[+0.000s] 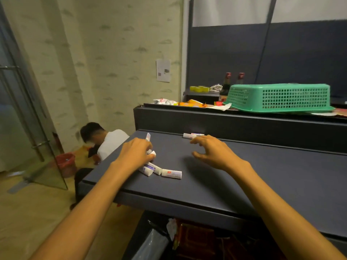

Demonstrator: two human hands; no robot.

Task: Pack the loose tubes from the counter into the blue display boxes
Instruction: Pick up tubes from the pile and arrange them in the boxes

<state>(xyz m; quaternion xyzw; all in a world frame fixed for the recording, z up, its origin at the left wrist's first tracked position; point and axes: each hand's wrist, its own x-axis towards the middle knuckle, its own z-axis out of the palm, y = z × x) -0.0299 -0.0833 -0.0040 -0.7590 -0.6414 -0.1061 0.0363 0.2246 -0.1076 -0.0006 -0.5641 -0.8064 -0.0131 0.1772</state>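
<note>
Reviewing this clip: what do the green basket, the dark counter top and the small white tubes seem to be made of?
Green basket: moulded plastic, judging by the uniform colour and regular grid of holes. It lies upside down.
Counter: a dark, matt, smooth surface, probably laminate or painted board; which one is unclear.
Tubes: white with printed labels and flat crimped ends, likely soft plastic or laminate. The left hand grips several.

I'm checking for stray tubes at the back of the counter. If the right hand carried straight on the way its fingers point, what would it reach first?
Probably the pair of tubes lying by the counter's back edge: the right hand hovers open, fingertips aimed at them. Depth is hard to judge, but nothing shows between.
</note>
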